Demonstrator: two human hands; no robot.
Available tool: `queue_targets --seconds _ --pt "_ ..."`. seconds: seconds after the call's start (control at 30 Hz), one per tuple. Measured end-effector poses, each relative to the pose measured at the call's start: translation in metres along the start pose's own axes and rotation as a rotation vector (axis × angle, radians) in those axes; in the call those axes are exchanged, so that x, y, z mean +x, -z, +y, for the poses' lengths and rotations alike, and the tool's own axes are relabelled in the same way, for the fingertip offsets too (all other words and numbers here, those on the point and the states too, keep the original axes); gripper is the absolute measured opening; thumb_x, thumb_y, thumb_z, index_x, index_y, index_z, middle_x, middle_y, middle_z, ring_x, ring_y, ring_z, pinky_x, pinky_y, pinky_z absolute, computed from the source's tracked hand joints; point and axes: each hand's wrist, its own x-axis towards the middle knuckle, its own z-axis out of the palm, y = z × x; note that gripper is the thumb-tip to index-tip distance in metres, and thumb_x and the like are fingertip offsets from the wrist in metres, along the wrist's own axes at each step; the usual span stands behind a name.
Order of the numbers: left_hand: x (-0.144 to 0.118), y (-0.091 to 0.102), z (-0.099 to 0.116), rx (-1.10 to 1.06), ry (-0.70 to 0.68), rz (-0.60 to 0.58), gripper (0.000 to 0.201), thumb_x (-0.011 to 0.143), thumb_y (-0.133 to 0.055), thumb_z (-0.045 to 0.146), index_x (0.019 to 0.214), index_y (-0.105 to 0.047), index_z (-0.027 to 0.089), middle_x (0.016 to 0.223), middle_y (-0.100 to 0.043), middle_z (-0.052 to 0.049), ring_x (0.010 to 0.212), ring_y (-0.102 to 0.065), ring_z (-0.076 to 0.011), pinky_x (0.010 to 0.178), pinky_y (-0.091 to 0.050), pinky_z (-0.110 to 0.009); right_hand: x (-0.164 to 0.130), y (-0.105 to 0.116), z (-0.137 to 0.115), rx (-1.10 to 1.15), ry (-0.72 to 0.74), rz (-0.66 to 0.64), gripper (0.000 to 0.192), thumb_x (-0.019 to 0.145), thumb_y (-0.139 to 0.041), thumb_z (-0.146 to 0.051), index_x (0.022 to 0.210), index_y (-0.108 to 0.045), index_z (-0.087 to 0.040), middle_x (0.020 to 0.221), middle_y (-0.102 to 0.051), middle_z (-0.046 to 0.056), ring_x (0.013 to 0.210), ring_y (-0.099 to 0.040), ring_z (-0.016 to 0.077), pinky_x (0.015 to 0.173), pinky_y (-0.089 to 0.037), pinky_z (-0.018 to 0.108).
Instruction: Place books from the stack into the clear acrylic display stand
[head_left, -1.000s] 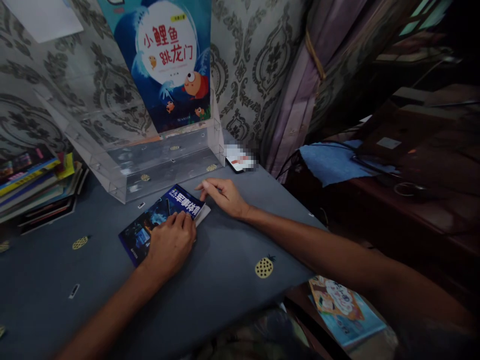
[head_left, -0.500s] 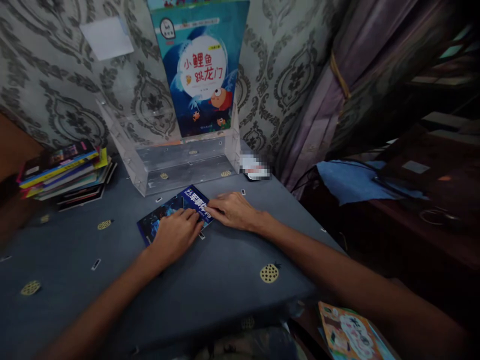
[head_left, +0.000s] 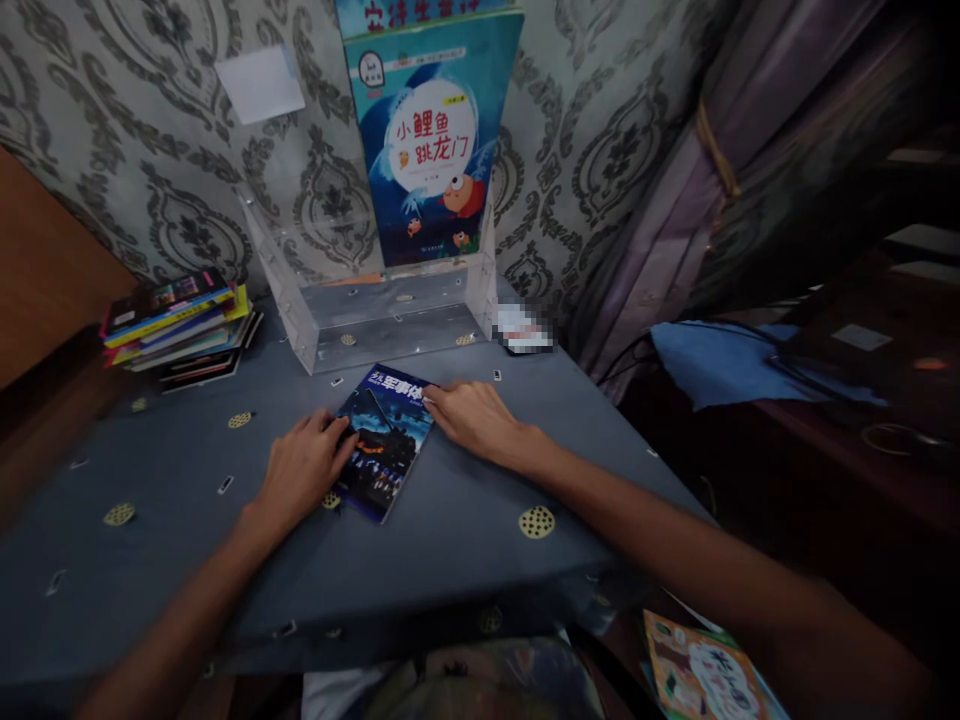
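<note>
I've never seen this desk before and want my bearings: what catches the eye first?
First, the bright blue picture book with a cartoon fish, upright in a clear stand against the wall. Below it, the left hand and right hand flank a dark blue book lying flat on the grey tablecloth. A book stack sits far left.

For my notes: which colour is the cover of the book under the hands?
Dark blue book, white title lettering, in the head view.

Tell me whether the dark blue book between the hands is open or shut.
Shut. The dark blue book lies flat on the table, front cover up, no pages showing; the left hand and right hand touch its edges.
</note>
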Motion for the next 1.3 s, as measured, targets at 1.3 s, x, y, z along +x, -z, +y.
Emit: queue_targets --seconds 1.3 --pt "-0.026 -0.017 0.000 -0.211 -0.596 0.294 0.029 0.101 -0.049 0.025 0.121 -0.070 0.020 0.118 -0.074 -0.009 0.115 -0.068 -0.0258 0.093 -0.060 -0.040 0.001 -0.036 0.003 0.778 0.336 0.269 0.032 0.102 -0.041 -0.030 0.091 -0.066 -0.013 0.083 -0.067 0.005 0.077 -0.060 0.0152 0.076 -0.041 0.027"
